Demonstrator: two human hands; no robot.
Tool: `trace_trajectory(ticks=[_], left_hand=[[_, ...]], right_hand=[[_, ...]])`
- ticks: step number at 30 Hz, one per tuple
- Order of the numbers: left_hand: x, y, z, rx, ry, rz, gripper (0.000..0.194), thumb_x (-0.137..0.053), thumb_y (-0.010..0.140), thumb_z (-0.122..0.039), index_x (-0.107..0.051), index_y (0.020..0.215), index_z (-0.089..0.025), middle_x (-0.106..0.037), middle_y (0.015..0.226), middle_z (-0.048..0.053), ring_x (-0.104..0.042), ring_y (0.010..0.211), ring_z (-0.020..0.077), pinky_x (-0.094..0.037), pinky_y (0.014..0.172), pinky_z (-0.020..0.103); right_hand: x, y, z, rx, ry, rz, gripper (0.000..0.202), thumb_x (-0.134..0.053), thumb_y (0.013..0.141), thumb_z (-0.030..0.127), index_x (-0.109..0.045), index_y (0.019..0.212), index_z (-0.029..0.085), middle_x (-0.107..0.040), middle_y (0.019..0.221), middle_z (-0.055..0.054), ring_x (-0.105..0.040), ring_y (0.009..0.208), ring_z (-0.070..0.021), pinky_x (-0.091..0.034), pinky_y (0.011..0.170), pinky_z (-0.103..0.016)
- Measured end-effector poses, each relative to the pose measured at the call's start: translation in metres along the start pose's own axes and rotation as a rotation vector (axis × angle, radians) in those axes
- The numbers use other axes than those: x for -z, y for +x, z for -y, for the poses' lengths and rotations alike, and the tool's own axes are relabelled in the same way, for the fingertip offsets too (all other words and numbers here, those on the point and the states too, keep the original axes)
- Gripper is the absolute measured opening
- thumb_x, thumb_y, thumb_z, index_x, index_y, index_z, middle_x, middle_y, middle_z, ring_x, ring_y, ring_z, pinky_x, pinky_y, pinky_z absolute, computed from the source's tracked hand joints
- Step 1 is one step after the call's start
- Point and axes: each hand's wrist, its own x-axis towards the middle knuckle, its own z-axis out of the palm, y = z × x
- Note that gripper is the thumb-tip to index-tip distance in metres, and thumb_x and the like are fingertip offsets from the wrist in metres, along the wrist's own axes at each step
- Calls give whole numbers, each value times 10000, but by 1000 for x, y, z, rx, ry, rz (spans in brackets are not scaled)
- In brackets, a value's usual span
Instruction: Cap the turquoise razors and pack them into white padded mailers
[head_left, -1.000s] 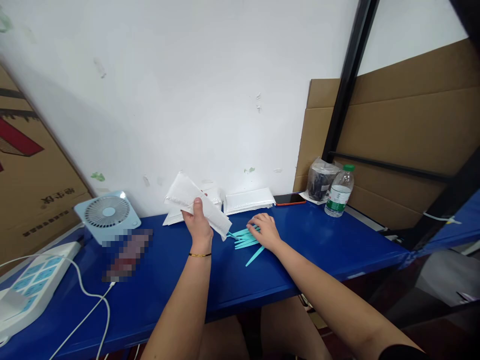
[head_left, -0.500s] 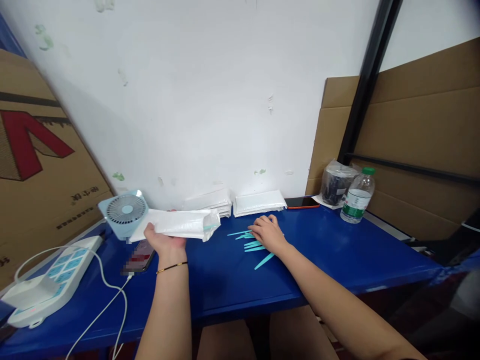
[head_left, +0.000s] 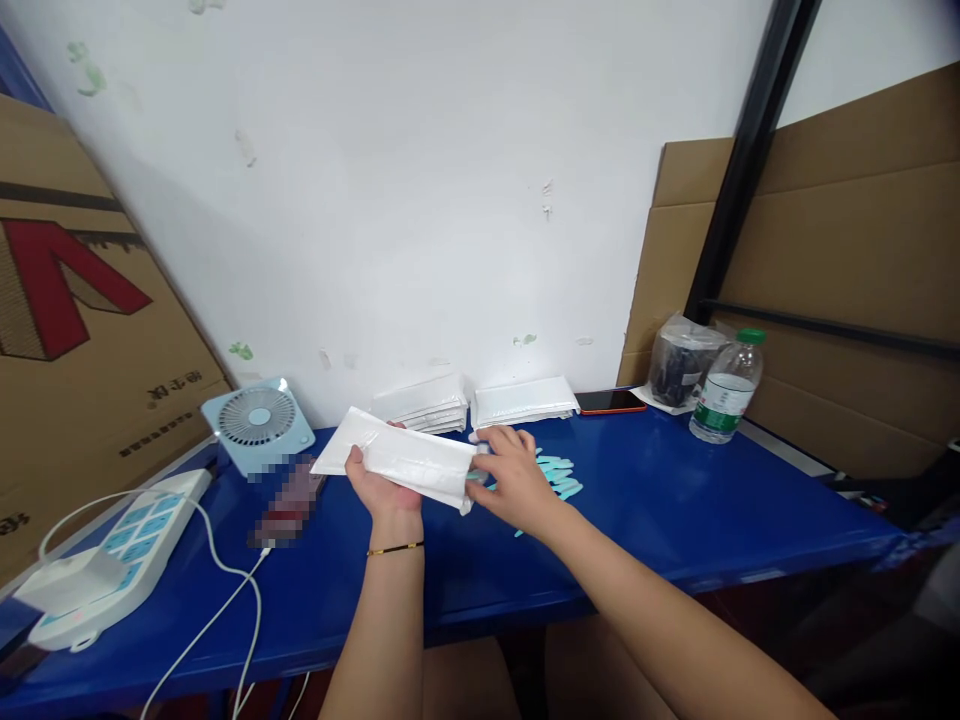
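Observation:
A long white plastic packet [head_left: 405, 460] rests tilted across my left hand [head_left: 382, 490], whose thumb presses on its top while the fingers wrap beneath. At the packet's right end, my right hand [head_left: 517, 475] has its fingers curled around the opening. Between the thumb and fingers shows a bit of thin teal strip [head_left: 475, 476]; how much of it lies inside the packet is hidden. Several loose teal strips [head_left: 559, 475] with tapered ends lie on the blue table just behind and right of my right hand, partly covered by it.
Two stacks of similar white packets, a left stack [head_left: 427, 405] and a right stack [head_left: 525, 400], sit against the wall. A fan [head_left: 259, 425], a phone [head_left: 289, 505] on a cable and a power strip [head_left: 124, 560] are left. A dark phone [head_left: 611, 402] and a water bottle [head_left: 726, 388] stand right.
My left hand has carried the packet to the right, its open end tipping down. My right hand has left the loose strips and moved left to the packet's opening.

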Motion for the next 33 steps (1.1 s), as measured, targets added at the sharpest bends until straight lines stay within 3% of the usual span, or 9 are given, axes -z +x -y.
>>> trace_trajectory(ticks=[6,11,14,16,20,24,28,31,33], left_hand=[[-3,2,-9,-149,128,-6,399,-387,726,-457,-592,899,-162,-637,746,23,-609,727,181,-480,740,306],[-11,15,-36,-407,333,70,425,-397,761,-496,-567,996,-185,-629,872,22,-607,825,173,-472,823,312],[-6,18,-46,-615,796,189,487,-515,737,-474,-530,1125,-179,-616,1022,54,-586,927,196,-441,883,334],[4,17,-48,-678,1277,414,562,-604,697,-428,-507,1199,-195,-590,1122,72,-552,1014,226,-404,928,356],[35,12,-40,-518,2028,852,638,-619,691,-457,-453,1285,-292,-538,1227,76,-479,1122,289,-311,986,459],[65,7,-33,-157,2266,1113,857,-608,631,-638,-315,1373,-322,-378,1394,89,-323,1269,338,-233,1029,503],[80,0,-40,-17,2254,1207,715,-395,804,-632,-161,1415,-345,-140,1501,39,-138,1359,314,-103,1073,529],[75,-5,-54,49,2207,1224,595,-351,852,-584,-222,1394,-376,-179,1493,5,-156,1359,289,-96,1084,515],[63,-5,-58,146,2165,1207,539,-375,847,-576,-348,1346,-372,-299,1451,7,-254,1327,277,-169,1081,480]], right_hand=[[-13,-3,-2,57,-60,35,106,-616,787,300,-686,766,223,-538,1212,-39,-373,1164,-255,-216,889,-406],[12,-19,-55,31,-159,24,179,-526,866,334,-689,872,260,-536,1229,-53,-433,1115,-237,-201,900,-416],[26,-32,-93,34,-248,117,191,-529,864,338,-700,841,256,-567,1176,-65,-475,1045,-237,-213,879,-422],[30,-40,-109,92,-265,218,193,-541,855,340,-702,809,243,-578,1158,-65,-488,1021,-234,-217,881,-423],[34,-42,-125,88,-154,333,199,-550,836,388,-689,879,251,-590,1120,-58,-515,998,-218,-244,888,-410],[29,-20,-155,-129,-31,364,189,-521,837,270,-672,949,253,-628,986,-43,-558,897,-185,-324,815,-347],[10,4,-183,-255,117,454,202,-616,742,286,-693,909,203,-621,890,-53,-556,795,-184,-389,712,-287],[-4,11,-191,-234,197,519,202,-691,662,309,-705,827,193,-604,873,-46,-551,777,-172,-410,678,-256],[-9,11,-192,-214,231,540,159,-696,652,302,-701,758,184,-597,865,-40,-550,763,-159,-415,655,-236]])
